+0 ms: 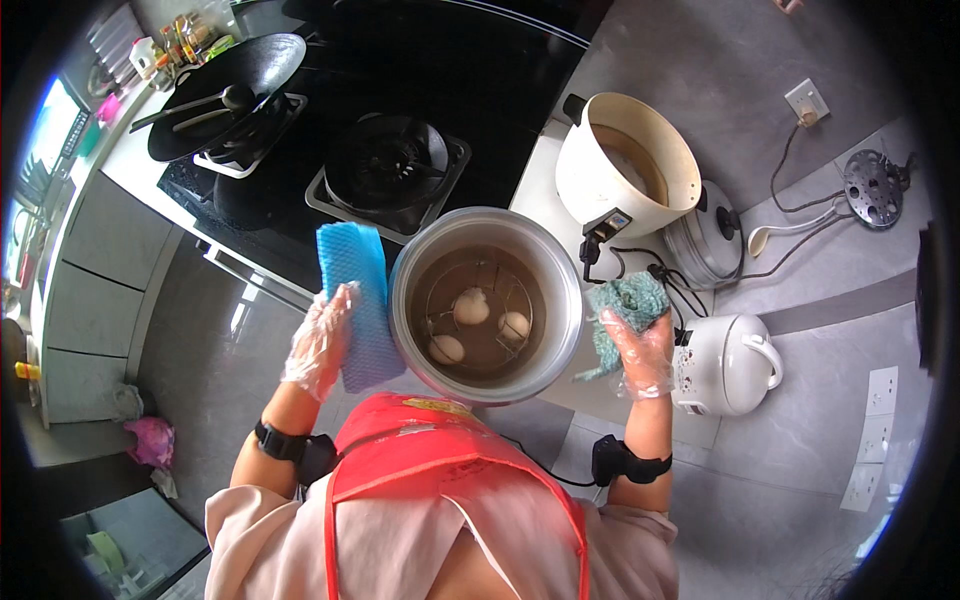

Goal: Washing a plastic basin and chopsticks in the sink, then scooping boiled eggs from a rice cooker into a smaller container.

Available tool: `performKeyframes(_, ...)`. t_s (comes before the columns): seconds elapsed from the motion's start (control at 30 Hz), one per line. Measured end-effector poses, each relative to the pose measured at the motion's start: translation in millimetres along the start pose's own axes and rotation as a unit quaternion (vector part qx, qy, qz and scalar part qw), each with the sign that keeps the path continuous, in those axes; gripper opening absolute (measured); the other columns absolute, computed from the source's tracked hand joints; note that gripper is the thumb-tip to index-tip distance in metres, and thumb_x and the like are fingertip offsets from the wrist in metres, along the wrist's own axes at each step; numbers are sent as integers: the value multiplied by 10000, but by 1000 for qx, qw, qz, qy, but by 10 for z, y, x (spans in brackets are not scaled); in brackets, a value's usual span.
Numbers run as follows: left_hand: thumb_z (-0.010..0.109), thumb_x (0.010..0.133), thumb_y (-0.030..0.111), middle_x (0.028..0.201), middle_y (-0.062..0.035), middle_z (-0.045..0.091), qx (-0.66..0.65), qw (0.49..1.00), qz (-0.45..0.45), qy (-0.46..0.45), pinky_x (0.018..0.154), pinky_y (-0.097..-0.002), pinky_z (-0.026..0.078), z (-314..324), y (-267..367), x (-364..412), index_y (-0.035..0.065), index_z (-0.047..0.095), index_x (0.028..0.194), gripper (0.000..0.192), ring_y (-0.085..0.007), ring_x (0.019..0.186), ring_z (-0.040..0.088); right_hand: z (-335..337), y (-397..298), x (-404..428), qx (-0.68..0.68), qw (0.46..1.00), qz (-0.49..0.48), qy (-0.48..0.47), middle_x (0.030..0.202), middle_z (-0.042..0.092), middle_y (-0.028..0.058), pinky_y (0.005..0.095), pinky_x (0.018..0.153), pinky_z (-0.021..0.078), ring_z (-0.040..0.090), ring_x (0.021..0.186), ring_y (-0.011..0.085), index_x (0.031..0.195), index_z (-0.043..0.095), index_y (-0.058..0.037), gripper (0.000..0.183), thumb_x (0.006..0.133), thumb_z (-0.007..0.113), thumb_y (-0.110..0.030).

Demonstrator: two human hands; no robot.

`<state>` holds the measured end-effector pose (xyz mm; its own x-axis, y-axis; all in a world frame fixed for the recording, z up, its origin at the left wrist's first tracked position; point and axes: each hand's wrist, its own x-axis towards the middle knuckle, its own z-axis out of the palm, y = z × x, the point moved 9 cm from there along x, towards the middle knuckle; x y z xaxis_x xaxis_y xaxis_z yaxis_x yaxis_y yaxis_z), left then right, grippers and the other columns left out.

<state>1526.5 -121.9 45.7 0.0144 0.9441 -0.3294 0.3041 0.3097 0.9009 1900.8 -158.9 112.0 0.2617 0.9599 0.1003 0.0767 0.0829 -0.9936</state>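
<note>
A round metal pot [568, 337] is in front of my body, above the front of the counter. Brown liquid [480, 281] fills its lower part, around a wire rack [531, 289] and three pale eggs [471, 305]. In a clear plastic glove, my left hand [321, 337] grips a folded blue textured cloth [352, 277] along the pot's left side. My right hand [643, 349], gloved the same way, grips a bunched green cloth [636, 296] just right of the rim. Whether either hand bears the pot's weight cannot be seen.
A black wok [274, 64] with utensils sits on the left burner; the nearer burner [386, 165] has an exposed grate. On the right are a cream rice cooker [581, 176] containing liquid, a lid [705, 232], cords, a white ladle [791, 225] and a small white cooker [724, 367].
</note>
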Motion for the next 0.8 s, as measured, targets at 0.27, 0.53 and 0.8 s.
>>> performKeyframes(0.27, 596, 797, 231, 1066, -19, 510, -229, 965, 52, -117, 851, -282, 375, 198, 558, -342, 85, 378, 1240, 514, -129, 940, 484, 1852, -655, -160, -225, 920, -181, -265, 991, 570, 88, 318, 869, 401, 543, 934, 230, 1099, 475, -31, 492, 678, 704, -141)
performKeyframes(0.53, 589, 783, 46, 1090, -39, 521, -421, 906, 41, -3, 819, -285, 451, -226, 105, -198, 123, 360, 1253, 528, -165, 968, 532, 2133, -562, -4, -258, 872, -88, -408, 941, 555, 123, 337, 776, 437, 548, 853, 246, 1072, 524, -46, 443, 670, 673, -159)
performKeyframes(0.8, 673, 732, 336, 1083, -87, 536, -386, 912, 126, 49, 833, -322, 444, -1040, -152, -334, 9, 367, 1210, 656, -194, 982, 530, 1758, 687, -400, -647, 556, -17, -521, 907, 610, 130, 403, 791, 430, 564, 879, 289, 819, 634, -66, 278, 723, 563, -316)
